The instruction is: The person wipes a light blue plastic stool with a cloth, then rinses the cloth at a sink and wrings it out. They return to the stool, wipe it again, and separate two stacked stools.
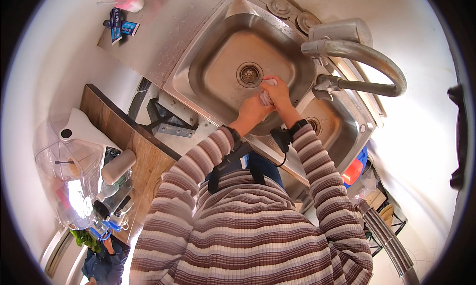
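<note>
Over the large steel sink basin (223, 61), both hands are together, squeezing a crumpled pale cloth (265, 99). My left hand (253, 110) grips its lower part with the fingers curled in. From above and to the right, my right hand (279, 93) closes around the other end, and a bit of cloth shows past its fingers. Part of the bundle is hidden by the hands. The round drain strainer (250, 74) lies just beyond them. No running water can be made out from the faucet (314, 48).
A curved faucet pipe (398, 73) arches at the right, above a smaller basin (334, 125). Toothpaste tubes (116, 26) and a pink cup (130, 0) are at upper left. A wooden tabletop (148, 154) holds a clear cover (67, 166). Another person (102, 264) is at lower left.
</note>
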`<state>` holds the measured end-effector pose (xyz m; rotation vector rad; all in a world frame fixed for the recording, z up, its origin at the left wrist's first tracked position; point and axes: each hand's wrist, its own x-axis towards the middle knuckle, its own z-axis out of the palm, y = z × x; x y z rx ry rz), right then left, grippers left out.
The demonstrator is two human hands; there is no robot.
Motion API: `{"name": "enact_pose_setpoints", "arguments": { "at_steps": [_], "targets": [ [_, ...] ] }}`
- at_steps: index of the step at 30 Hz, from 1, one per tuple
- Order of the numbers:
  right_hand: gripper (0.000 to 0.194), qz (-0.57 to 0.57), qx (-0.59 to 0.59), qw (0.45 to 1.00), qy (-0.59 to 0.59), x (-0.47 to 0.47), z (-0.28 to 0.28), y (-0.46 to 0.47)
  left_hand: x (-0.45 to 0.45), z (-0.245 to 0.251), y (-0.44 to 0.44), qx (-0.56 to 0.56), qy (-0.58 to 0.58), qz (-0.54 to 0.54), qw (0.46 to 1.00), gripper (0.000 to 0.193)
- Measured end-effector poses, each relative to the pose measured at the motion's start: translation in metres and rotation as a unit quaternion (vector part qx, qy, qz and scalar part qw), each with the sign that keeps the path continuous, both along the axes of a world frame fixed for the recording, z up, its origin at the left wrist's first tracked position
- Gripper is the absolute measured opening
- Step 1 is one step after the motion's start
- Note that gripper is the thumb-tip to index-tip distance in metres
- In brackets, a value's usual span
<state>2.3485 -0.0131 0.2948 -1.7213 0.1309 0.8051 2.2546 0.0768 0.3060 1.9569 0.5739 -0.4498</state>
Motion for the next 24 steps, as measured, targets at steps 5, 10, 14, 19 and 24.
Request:
{"name": "enact_pose_setpoints", "arguments": {
  "at_steps": [5,10,14,19,24],
  "targets": [
    [0.043,-0.020,0.327,0.889,0.321,0.018,0.028,-0.029,-0.016,0.050,0.023,-0.537,0.099,0.140,0.826,0.056],
    [0.059,-0.037,0.445,0.870,0.211,0.009,0.059,-0.013,-0.024,0.074,0.014,-0.842,0.128,0.174,0.494,0.057],
    [0.045,0.020,0.647,0.730,0.219,0.000,0.088,0.003,-0.020,0.092,0.006,-0.915,0.030,0.188,0.356,0.059],
    [0.025,0.032,0.552,0.826,0.112,-0.006,0.136,-0.003,-0.026,0.146,0.008,-0.833,-0.020,0.251,0.493,0.053],
    [0.021,0.070,0.418,0.895,0.139,0.002,0.163,-0.002,-0.027,0.155,0.022,-0.796,0.024,0.128,0.591,0.040]
  ]
}}
